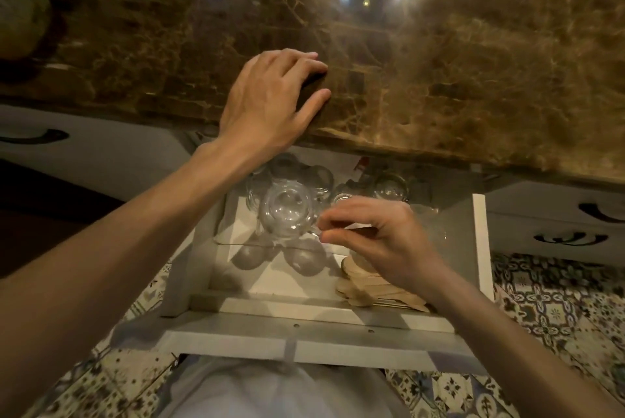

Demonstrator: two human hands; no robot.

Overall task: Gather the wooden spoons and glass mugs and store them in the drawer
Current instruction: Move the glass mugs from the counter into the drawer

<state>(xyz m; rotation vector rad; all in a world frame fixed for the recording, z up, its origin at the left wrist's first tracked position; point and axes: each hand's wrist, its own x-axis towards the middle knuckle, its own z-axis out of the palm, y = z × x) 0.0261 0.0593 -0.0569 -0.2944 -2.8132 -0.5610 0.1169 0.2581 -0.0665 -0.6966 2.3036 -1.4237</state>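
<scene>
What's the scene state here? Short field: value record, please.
left hand: flat on marble countertop, holding nothing
right hand: pinching handle of glass mug over open drawer
other mugs: at drawer back, partly under countertop
wooden spoons: lying in drawer front right
floor: patterned tile

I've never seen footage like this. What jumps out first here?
The open white drawer below the marble counter, with clear glass mugs at its back and wooden spoons at its front right. The right hand holds one mug by its handle over the drawer; the left hand rests on the counter's edge.
</scene>
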